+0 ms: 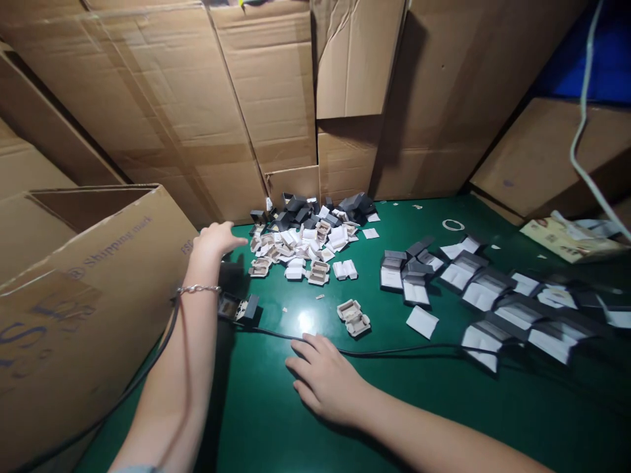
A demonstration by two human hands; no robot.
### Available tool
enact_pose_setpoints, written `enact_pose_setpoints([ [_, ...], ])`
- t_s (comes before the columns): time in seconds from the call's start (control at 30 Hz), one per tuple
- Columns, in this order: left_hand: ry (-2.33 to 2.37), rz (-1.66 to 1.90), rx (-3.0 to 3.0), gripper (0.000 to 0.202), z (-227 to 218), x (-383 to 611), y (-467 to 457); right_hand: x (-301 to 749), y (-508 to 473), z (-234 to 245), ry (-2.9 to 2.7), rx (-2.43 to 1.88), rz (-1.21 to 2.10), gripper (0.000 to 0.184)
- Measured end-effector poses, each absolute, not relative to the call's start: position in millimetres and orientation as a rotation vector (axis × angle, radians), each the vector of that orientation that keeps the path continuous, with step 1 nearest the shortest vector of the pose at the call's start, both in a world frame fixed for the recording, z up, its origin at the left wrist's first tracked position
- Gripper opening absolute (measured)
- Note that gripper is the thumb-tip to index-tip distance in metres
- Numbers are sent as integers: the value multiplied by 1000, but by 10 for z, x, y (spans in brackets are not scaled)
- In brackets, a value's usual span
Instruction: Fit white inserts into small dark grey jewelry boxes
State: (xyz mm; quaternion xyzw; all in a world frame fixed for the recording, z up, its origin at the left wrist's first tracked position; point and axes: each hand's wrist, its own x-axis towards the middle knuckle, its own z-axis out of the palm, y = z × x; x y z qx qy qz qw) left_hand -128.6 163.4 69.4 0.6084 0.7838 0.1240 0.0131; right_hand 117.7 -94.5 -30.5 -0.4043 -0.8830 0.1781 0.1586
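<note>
My left hand (215, 240) is above the table at the left, beside a large cardboard carton. Its thumb and forefinger are stretched to the right and hold nothing that I can see; the other fingers are partly hidden. Below its wrist lies a small dark box (250, 309). My right hand (325, 380) is lying low over the green table (266, 407), fingers spread, beside a black cable (394, 353). Ahead of it sits an opened grey-white cardboard insert (353, 318). Farther back is a heap of small white inserts (300, 244), with dark boxes (300, 211) behind.
The large carton (123, 263) stands at left. Several dark boxes with white inside (480, 289) spread over the right side. A white paper piece (422, 322) and a white ring (453, 225) lie there too. Cardboard sheets (286, 85) wall the back; a pale cord (584, 125) hangs at right.
</note>
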Motion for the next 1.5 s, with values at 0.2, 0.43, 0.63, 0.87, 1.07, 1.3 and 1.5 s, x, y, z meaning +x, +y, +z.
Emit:
enact_pose_setpoints([
  [0.2, 2237, 807, 1789, 63, 566, -533, 2315, 1175, -937, -345, -2509, -1149, 496, 33],
  [0.43, 2347, 886, 1426, 75, 186, -402, 2729, 1138, -887, -507, -2545, -1093, 391, 35],
  [0.63, 2412, 955, 1495, 37, 6, -327, 2738, 1111, -868, -540, -2554, -1087, 310, 33],
  [0.87, 2458, 1002, 1481, 51, -77, -180, 2778, 1103, -860, -509, -2557, -1087, 321, 32],
  [1.07, 2394, 979, 1556, 36, -16, -202, 2688, 1099, -857, -482, -2545, -1086, 352, 33],
  [1.3, 2361, 979, 1595, 25, 13, -219, 2493, 1126, -883, -437, -2520, -1083, 375, 36],
  [1.5, 2298, 1097, 1368, 66, -18, -189, 2465, 1151, -893, -385, -2525, -1094, 383, 35],
])
